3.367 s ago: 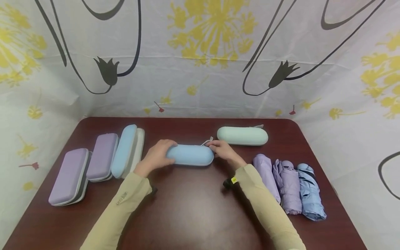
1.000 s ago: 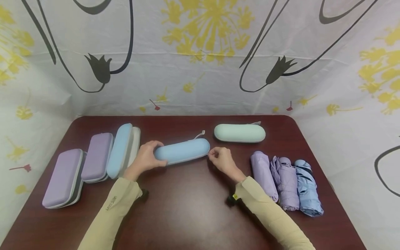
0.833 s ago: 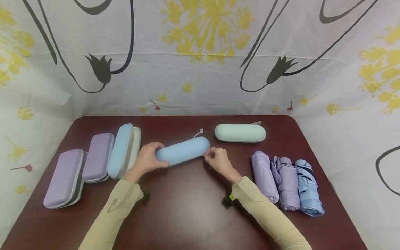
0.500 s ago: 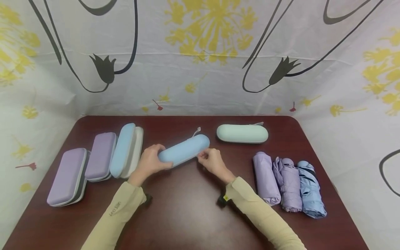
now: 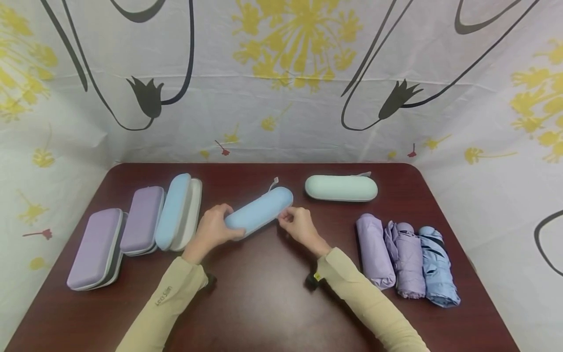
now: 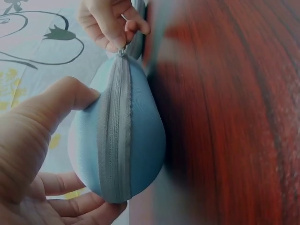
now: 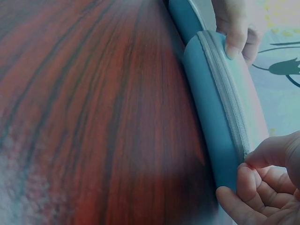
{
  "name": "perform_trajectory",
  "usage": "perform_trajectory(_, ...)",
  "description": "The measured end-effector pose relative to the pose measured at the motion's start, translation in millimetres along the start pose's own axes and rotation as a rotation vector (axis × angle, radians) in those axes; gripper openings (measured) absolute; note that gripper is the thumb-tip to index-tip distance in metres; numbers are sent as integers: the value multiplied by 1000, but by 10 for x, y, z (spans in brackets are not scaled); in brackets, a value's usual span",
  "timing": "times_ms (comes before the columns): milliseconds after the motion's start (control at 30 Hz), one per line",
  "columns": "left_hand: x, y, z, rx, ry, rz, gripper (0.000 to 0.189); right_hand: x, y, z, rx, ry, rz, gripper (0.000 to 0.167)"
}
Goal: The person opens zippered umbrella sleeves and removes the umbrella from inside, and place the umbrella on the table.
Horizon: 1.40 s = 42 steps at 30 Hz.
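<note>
A light blue zip case (image 5: 261, 209) lies slantwise mid-table, its right end turned toward the back. At its near-left end my left hand (image 5: 213, 227) grips it, thumb on one side and fingers round the other, as the left wrist view shows. My right hand (image 5: 301, 227) is at the front side near the right end. In the right wrist view its thumb and finger pinch at the grey zipper (image 7: 229, 101); the pull itself is mostly covered by the fingertips. A pale strap (image 5: 273, 184) sticks out from the case's back side.
Left of my hands stand an ajar blue case (image 5: 173, 210) and two purple cases (image 5: 141, 220) (image 5: 96, 249). A mint green case (image 5: 341, 188) lies at the back right. Folded purple umbrellas (image 5: 375, 252) (image 5: 410, 261) and a blue one (image 5: 440, 269) lie at right on the table (image 5: 272, 303).
My right hand has moved from the case's back right corner, by the strap, round the end to its front side. The case has turned, its right end swinging back, while my left hand keeps hold.
</note>
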<state>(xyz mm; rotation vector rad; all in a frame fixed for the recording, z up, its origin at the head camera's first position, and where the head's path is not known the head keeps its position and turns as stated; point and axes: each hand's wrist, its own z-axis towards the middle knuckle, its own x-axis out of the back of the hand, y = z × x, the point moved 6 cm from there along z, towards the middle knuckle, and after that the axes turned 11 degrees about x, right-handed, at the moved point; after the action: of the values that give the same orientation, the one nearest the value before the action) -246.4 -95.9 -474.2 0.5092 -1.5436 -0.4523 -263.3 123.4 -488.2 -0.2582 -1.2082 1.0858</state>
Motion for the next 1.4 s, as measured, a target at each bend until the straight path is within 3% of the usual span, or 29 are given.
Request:
perform_trajectory(300,-11,86,-86,23,-15,18,60,-2,50,71,-20,13,-20,5)
perform_trajectory(567,14,87,-190,-41,-72,0,62,-8,81,89,-66,-7,-36,5)
perform_trajectory(967,-56,145,-332,39,20,-41,60,2,132,96,-78,-19,-23,6)
perform_trajectory(1200,-97,212,-426,42,91,-73,61,4,135,97,-70,-24,-23,6)
perform_trajectory(1400,-104,228,-444,43,115,-78,59,-26,105,92,-63,-42,-14,5)
